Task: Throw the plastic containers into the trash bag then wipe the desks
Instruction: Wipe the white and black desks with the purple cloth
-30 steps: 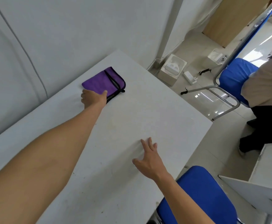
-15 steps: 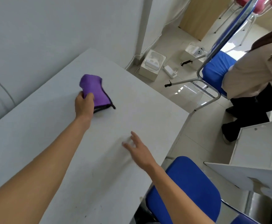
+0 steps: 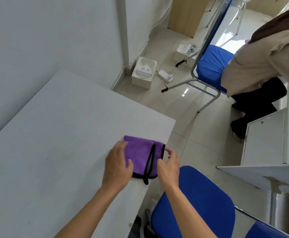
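A folded purple cloth [image 3: 140, 155] with black trim lies on the white desk [image 3: 54, 134], close to its right edge. My left hand [image 3: 117, 167] presses on the cloth's left side with fingers laid flat. My right hand [image 3: 168, 167] holds the cloth's right edge, thumb on top and fingers curled past the edge. No plastic containers or trash bag are in view.
A blue chair seat [image 3: 197, 203] sits right below the desk's right edge. A person [image 3: 260, 62] sits on another blue chair [image 3: 210, 66] beyond. White boxes [image 3: 144, 71] and a power strip lie on the floor. A white cabinet [image 3: 269, 152] stands at the right.
My left hand has dragged the cloth from the desk's far side by the wall to the near right edge. My right hand has left the bare desk and taken the cloth's right edge.
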